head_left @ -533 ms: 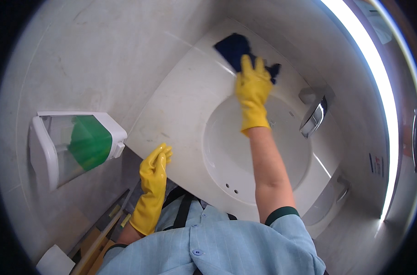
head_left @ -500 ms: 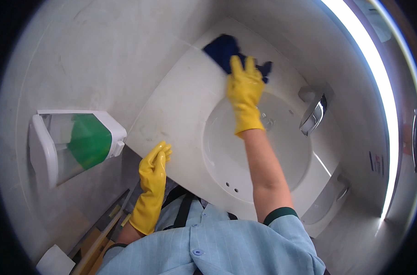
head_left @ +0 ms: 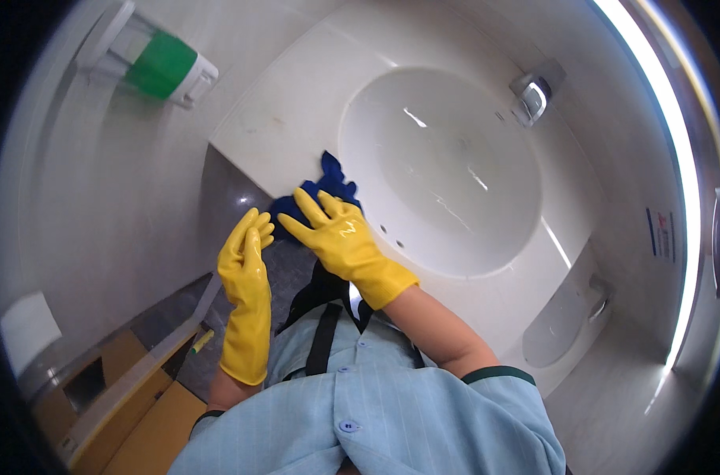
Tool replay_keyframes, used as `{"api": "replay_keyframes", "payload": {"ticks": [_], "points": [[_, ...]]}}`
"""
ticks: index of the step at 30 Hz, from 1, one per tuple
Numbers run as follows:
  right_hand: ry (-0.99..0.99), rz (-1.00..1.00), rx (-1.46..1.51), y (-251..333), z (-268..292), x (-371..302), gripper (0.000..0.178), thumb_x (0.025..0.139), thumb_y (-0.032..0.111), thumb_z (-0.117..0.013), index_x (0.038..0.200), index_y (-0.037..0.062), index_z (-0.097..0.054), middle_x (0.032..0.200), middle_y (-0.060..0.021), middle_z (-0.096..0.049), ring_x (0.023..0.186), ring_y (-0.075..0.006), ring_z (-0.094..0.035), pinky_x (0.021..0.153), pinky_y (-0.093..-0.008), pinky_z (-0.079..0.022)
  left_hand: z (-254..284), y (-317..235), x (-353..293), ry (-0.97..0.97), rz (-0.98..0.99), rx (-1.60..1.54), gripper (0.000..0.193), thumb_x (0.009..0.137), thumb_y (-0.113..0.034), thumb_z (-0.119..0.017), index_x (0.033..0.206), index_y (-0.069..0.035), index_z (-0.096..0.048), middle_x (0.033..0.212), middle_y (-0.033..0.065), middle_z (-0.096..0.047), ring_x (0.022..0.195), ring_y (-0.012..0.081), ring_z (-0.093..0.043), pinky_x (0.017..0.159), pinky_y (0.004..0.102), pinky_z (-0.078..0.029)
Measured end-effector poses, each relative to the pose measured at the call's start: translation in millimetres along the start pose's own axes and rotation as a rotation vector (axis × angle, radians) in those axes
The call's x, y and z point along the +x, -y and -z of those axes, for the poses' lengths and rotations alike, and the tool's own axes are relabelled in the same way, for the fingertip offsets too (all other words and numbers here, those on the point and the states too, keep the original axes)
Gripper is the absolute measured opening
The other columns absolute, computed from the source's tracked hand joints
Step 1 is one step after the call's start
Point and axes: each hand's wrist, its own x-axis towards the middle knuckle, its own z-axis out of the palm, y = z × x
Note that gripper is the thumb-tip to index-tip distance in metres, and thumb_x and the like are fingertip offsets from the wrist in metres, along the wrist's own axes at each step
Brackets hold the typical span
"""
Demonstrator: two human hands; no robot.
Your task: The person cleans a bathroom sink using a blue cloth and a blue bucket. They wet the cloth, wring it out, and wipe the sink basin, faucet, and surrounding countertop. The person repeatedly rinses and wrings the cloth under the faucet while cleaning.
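Note:
My right hand, in a yellow rubber glove, presses a dark blue cloth against the front edge of the white counter. Its fingers are spread over the bunched cloth, part of which hangs past the edge. Beside it my left hand, gloved in the same yellow, hovers off the counter's front edge. That hand is empty, its fingers stretched out and slightly curved. To the right of the cloth lies the round white sink basin, with glints in its bowl.
A chrome faucet stands behind the basin. On the left wall hangs a soap dispenser with green contents. A second white basin shows at the lower right. Brown cardboard-coloured panels sit low on the left; a bright light strip curves at right.
My right hand has brought the cloth from the counter's back corner to its front edge. The view has shifted, and my left hand stays low with a similar shape.

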Motion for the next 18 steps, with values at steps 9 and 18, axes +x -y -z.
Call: {"api": "replay_keyframes", "payload": {"ticks": [9,18], "points": [[-0.111,-0.167,-0.292,2.8,122.3,-285.9,0.054,0.080,0.012,-0.070,0.133,0.0234,-0.076,0.142,-0.0215,-0.064,0.114,-0.0427,-0.067,0.097,-0.0490,-0.056,-46.7,-1.5,-168.8,0.117,0.056,-0.072,0.032,0.112,-0.009,-0.054,0.137,0.004,-0.068,0.125,0.0190,-0.076,0.110,0.0240,-0.076,0.099,0.0338,-0.061],[-0.430,-0.544,-0.559,-75.3,188.7,-443.5,0.072,0.074,-0.004,-0.073,0.142,0.0210,-0.071,0.151,-0.0233,-0.057,0.124,-0.0442,-0.061,0.110,-0.0519,-0.049,-58.9,-9.6,-245.7,0.204,-0.067,0.000,0.031,0.112,-0.010,-0.055,0.137,0.003,-0.069,0.125,0.0177,-0.076,0.107,0.0229,-0.076,0.095,0.0338,-0.061]]}}
